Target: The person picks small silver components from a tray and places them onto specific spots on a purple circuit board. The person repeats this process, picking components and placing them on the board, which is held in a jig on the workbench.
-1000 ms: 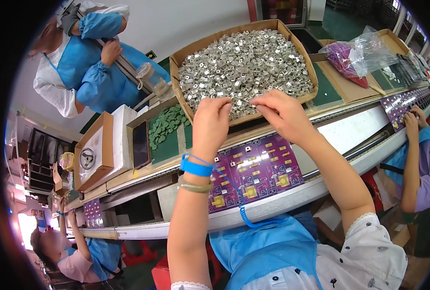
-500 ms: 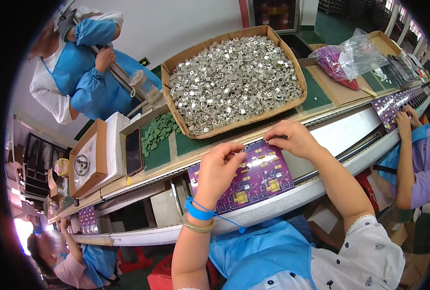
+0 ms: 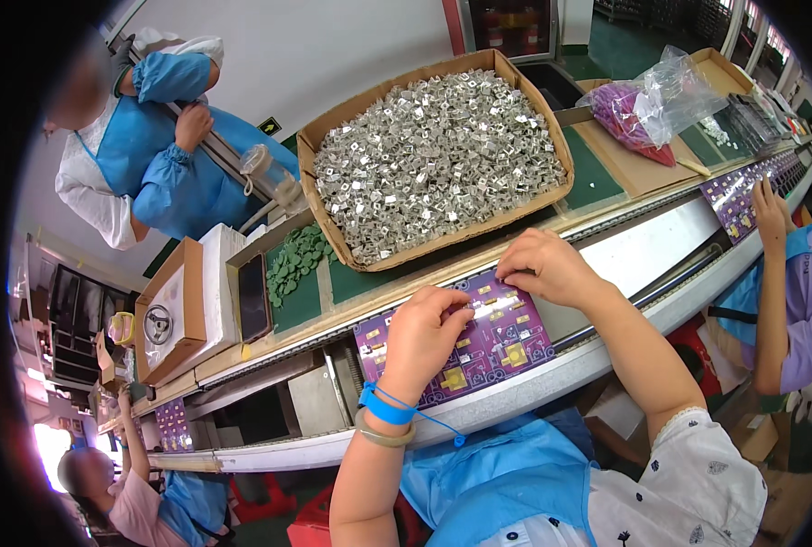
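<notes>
A purple circuit board (image 3: pixel 488 339) with gold and white parts lies on the conveyor rail in front of me. Over its left half is my left hand (image 3: pixel 427 335), thumb and forefinger brought together; whatever they may hold is too small or hidden. A blue wrist strap (image 3: pixel 386 405) and a bangle circle that wrist. My right hand (image 3: pixel 552 267) is closed with its fingertips down at the board's far right corner, and what lies under them cannot be seen. Beyond the board stands a cardboard box (image 3: pixel 442 264) heaped with small silvery metal parts (image 3: pixel 433 164).
Green discs (image 3: pixel 294 263) and a dark flat tray (image 3: pixel 253 296) lie left of the box. A bag of pink-purple parts (image 3: pixel 629 118) sits to the right. Co-workers are at both sides, one with a hand (image 3: pixel 770 214) over another purple board (image 3: pixel 729 199). Another person stands across the line.
My right fingertips have come down onto the board's far corner. My left hand has shifted slightly right and lower. The right co-worker's hand has lifted off their board.
</notes>
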The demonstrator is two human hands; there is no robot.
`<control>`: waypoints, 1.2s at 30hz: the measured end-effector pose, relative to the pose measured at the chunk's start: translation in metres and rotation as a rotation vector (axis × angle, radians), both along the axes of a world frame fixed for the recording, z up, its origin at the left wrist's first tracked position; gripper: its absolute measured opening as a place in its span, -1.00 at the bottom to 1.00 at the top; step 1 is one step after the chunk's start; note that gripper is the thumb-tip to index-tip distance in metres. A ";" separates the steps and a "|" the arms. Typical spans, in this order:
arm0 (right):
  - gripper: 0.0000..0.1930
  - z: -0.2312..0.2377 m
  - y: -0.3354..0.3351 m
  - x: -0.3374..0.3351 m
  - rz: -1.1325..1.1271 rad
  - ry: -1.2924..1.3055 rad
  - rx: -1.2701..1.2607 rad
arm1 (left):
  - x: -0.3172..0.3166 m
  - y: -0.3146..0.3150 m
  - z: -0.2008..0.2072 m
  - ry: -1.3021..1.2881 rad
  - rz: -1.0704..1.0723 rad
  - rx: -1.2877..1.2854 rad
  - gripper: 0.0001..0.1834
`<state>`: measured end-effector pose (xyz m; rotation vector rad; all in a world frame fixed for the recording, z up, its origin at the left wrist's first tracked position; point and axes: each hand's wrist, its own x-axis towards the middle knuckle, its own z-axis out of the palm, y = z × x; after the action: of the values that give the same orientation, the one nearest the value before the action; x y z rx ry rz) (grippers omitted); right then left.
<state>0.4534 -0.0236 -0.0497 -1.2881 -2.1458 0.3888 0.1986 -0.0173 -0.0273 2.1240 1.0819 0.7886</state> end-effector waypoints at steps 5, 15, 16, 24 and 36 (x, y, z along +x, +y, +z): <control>-0.83 0.010 -0.003 -0.004 -0.138 0.190 -0.053 | 0.008 -0.001 -0.002 0.126 -0.023 0.106 -0.82; -0.85 0.011 -0.005 -0.002 -0.164 0.223 0.042 | 0.019 0.003 -0.007 0.278 -0.054 0.164 -0.83; -0.85 0.010 -0.005 -0.002 -0.163 0.225 0.050 | 0.019 0.003 -0.007 0.283 -0.062 0.164 -0.82; -0.88 0.020 -0.010 -0.005 -0.003 0.170 0.050 | 0.006 0.018 0.020 0.072 0.034 0.220 -0.90; -0.86 0.051 0.040 -0.004 -0.296 0.203 0.302 | 0.030 0.091 0.029 0.111 0.080 0.338 -0.85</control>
<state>0.4491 0.0167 0.0013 -1.3026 -1.7341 0.0648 0.2285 0.0732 0.0014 2.4422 1.1641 0.9569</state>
